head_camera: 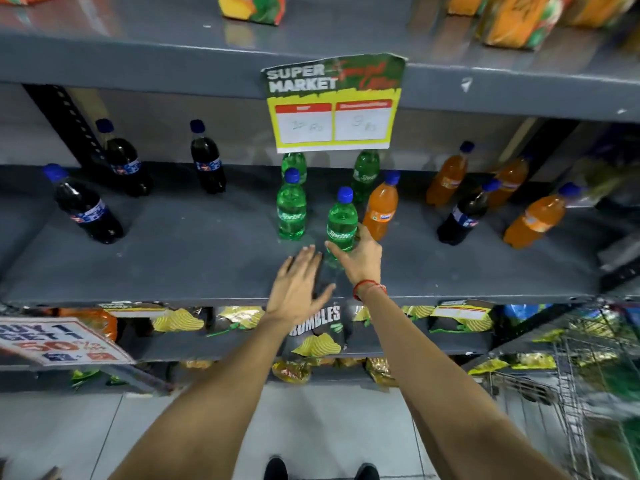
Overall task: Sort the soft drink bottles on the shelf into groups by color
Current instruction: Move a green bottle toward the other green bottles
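While the right hand (360, 258) has its fingers (334, 249) wrapped around the near green Sprite bottle (342, 221) and the left hand (298, 289) hovers open-fingered, slide it upright beside the other Sprite bottle (291, 209), clear of the orange Fanta bottle (381, 211).

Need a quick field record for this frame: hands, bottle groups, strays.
right_hand: right hand gripping front green plastic soda bottle
left_hand: left hand open, flat above the grey metal shelf, holding nothing
green_group: four, centre
dark_cola_group: three, left
orange_group: three, right
strays: orange soda bottle beside the greens; dark cola bottle among the oranges
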A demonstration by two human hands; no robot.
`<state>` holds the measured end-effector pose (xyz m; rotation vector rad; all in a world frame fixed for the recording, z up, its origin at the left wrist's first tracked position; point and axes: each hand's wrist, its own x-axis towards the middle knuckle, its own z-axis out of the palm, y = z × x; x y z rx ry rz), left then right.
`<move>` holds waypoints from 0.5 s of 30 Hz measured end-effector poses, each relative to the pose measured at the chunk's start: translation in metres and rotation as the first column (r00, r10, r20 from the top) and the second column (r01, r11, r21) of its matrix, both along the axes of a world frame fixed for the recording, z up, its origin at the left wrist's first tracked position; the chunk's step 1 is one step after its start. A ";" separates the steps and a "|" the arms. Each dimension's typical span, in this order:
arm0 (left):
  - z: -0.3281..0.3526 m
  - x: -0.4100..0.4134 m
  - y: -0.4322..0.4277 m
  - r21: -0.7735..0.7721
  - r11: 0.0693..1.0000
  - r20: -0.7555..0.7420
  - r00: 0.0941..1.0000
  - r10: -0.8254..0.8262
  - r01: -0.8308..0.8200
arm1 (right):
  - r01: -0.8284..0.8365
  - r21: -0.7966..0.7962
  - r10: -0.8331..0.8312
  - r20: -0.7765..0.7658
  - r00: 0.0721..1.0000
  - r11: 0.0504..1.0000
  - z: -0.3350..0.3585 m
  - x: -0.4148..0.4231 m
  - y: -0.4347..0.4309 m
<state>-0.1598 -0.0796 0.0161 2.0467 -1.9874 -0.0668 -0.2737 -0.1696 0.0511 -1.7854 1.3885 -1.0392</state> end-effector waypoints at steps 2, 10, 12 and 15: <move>-0.005 -0.017 -0.010 0.057 0.998 0.008 1.000 -0.018 0.017 | -0.018 0.015 0.018 0.005 1.000 1.000 -0.002 -0.005 -0.004; -0.018 -0.016 -0.009 0.095 0.994 0.201 0.977 -0.068 0.049 | 0.058 -0.025 -0.057 0.032 0.998 0.998 -0.019 -0.062 -0.007; -0.019 -0.017 -0.010 0.094 0.995 0.211 0.975 -0.064 0.045 | 0.234 -0.029 -0.233 0.052 0.971 0.972 -0.021 -0.088 -0.020; -0.020 -0.017 -0.009 0.075 0.996 0.206 0.977 -0.056 0.041 | 0.498 0.046 -0.500 0.055 0.864 0.866 -0.014 -0.120 -0.052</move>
